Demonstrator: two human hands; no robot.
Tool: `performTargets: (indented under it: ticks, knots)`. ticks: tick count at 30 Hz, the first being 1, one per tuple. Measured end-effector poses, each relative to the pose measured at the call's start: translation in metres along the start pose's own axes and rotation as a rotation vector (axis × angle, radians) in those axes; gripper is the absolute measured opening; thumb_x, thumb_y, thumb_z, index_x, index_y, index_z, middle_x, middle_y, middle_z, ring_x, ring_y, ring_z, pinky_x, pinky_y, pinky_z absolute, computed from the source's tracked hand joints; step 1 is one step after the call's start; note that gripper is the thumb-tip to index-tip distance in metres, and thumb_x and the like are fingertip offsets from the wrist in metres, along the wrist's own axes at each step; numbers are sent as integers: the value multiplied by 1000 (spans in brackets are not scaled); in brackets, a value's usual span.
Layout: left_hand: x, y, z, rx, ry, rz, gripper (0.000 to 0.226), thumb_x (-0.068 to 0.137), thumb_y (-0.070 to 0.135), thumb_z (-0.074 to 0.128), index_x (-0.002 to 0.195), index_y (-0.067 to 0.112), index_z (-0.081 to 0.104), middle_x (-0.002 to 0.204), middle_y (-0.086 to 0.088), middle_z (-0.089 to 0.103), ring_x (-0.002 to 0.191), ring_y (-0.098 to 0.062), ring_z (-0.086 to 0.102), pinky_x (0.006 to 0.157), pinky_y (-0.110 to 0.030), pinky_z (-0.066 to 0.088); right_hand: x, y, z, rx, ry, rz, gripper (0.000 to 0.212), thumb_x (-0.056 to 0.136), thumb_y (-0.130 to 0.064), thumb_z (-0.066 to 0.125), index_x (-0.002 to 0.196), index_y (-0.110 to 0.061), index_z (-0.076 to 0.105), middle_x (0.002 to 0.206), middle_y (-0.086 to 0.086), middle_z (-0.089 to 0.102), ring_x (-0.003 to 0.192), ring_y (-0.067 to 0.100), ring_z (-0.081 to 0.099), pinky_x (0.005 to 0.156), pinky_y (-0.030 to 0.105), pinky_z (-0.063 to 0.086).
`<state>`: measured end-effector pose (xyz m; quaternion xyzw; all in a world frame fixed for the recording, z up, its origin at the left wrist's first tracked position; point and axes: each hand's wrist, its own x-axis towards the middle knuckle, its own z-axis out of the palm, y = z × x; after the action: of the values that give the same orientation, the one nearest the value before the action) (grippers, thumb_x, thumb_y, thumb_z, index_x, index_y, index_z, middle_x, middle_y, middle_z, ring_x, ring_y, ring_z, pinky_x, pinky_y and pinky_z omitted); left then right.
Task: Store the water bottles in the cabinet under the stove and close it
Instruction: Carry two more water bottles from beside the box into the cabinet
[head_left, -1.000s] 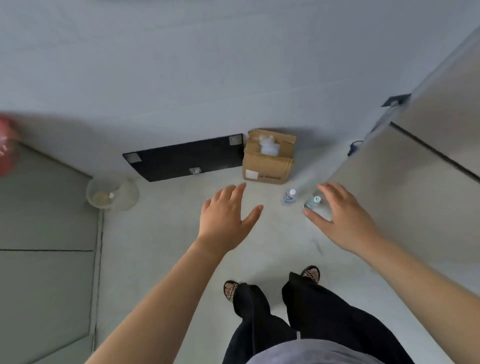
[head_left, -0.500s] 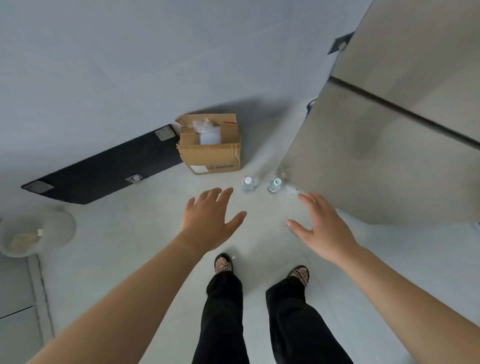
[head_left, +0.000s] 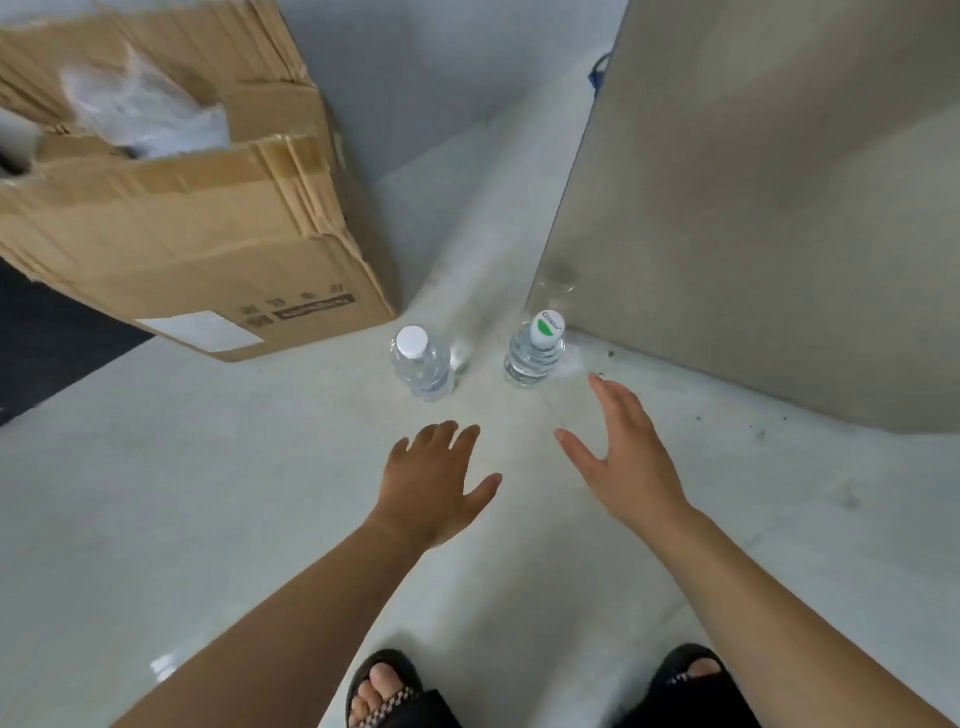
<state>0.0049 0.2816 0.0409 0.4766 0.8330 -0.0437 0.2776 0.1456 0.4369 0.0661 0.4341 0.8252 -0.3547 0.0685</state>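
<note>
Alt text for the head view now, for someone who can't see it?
The left hand and right hand, both open, reach down toward the white-capped water bottle and green-marked bottle standing upright on the floor, touching neither. A cardboard box sits left, a grey panel right.

1. This is a plain indoor kitchen or storage corner. The floor is pale, glossy and seamed like tile.
2. A tall brushed metal cabinet stands on the right against a bare grey wall.
3. An opened cardboard box with clear plastic wrap inside sits on the floor. A plain-capped water bottle and a green-marked water bottle stand near it.
4. The person wears open sandals.
</note>
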Motion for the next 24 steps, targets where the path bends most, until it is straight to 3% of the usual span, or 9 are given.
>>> performTargets:
  ticks: [3, 8, 10, 14, 20, 22, 24]
  knots:
    - [53, -19, 58, 53, 57, 63, 66, 89, 62, 30, 144, 25, 24, 150, -2, 31, 136, -21, 31, 107, -40, 30, 43, 25, 49, 83, 89, -39, 76, 87, -48, 54, 147, -30, 10, 155, -6, 17, 141, 13, 19, 110, 30, 25]
    - [100, -41, 117, 23, 144, 118, 69, 85, 62, 29, 143, 26, 26, 154, -5, 24, 140, -25, 25, 106, -43, 33, 92, 40, 98, 259, 256, -163, 87, 82, -39, 66, 147, -27, 10, 152, -5, 21, 139, 10, 22, 109, 26, 28]
    - [102, -48, 130, 47, 180, 157, 69, 84, 60, 30, 143, 23, 31, 153, -9, 27, 139, -28, 28, 106, -47, 34, 103, 40, 107, 346, 320, -173, 92, 79, -36, 70, 147, -26, 9, 151, -3, 24, 137, 12, 27, 110, 32, 32]
    - [102, -52, 143, 77, 197, 168, 68, 87, 57, 31, 146, 25, 23, 156, -9, 19, 142, -28, 19, 110, -47, 26, 119, 31, 113, 518, 404, -204, 95, 75, -31, 75, 147, -19, 14, 150, -1, 30, 136, 12, 33, 108, 38, 38]
    - [104, -53, 153, 46, 220, 153, 65, 90, 58, 27, 148, 29, 17, 158, -4, 11, 145, -23, 9, 112, -44, 14, 125, 28, 115, 610, 411, -242, 91, 74, -29, 76, 144, -20, 19, 145, 2, 40, 130, 15, 44, 102, 41, 45]
    - [104, -53, 154, 42, 237, 149, 65, 90, 59, 25, 148, 30, 16, 158, -3, 9, 145, -21, 7, 112, -42, 11, 119, 29, 109, 597, 396, -257, 91, 73, -27, 77, 143, -23, 20, 146, -2, 39, 131, 12, 42, 103, 37, 44]
    - [104, -52, 155, 45, 243, 145, 65, 90, 59, 23, 148, 29, 16, 158, -3, 9, 144, -21, 5, 112, -42, 9, 108, 34, 101, 552, 359, -289, 93, 73, -27, 77, 143, -33, 17, 142, -19, 36, 129, -4, 38, 102, 19, 41]
